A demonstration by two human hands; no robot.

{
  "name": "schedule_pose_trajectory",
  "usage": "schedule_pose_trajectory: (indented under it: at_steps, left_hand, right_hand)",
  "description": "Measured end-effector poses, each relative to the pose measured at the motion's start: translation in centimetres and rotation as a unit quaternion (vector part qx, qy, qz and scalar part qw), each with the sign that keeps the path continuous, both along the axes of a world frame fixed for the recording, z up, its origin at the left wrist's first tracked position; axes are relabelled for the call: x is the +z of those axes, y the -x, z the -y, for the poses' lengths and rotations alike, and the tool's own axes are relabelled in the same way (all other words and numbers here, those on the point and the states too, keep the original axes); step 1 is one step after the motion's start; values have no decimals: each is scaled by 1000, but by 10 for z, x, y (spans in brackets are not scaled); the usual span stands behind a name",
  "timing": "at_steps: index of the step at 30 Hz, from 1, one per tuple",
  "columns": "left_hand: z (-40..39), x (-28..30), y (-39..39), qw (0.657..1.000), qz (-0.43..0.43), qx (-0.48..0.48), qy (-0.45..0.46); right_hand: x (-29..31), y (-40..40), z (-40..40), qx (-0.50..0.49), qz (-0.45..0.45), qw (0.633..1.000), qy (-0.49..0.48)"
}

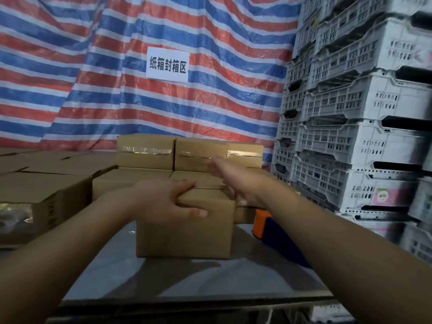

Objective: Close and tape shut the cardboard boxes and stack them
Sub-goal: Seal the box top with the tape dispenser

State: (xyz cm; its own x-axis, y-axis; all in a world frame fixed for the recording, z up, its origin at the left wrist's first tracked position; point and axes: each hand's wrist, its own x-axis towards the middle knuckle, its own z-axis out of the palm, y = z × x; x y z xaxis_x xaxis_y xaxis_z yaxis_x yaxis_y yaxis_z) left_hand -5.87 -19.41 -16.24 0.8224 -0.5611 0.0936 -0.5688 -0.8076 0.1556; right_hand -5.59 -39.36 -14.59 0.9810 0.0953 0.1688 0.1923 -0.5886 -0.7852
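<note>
**Left hand on the box, right hand reaching over it**

I am looking down at a small cardboard box [184,230] that is sitting near the middle of the worktop [191,281]. My left hand [166,202] is gripping the box at its top left corner. The fingers [184,185] are lying flat across the top, and the thumb [194,212] is pressing on the front face. So this hand is closed around the box edge.

My right hand [224,174] is stretching out past the far right side of the box. It is looking open, with the fingers spread and blurry. I cannot tell if it is touching the box or the stack behind it. It is not holding anything that I can see.

Taped boxes [187,155] are standing in a stack toward the back edge of the worktop, just behind my box. Shiny tape is showing on their fronts. An orange and blue tape tool [268,228] is lying near the right edge, partly hidden under my right arm. More brown cartons [46,183] are sitting to the left. White plastic crates [355,136] are piling up on the right. A striped sheet [93,78] with a white sign [167,64] is hanging behind it all.
</note>
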Motion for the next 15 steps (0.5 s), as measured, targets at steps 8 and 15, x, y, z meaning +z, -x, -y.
schedule_pose_trajectory:
  at_steps: [8,15]
  left_hand:
    - [-1,-4,-2,999,39,12,-3]
    - [-2,-1,2,999,26,17,-1]
  right_hand:
    - [-16,50,100,-246,133,876,394]
    - [-93,69,114,-296,33,838,458]
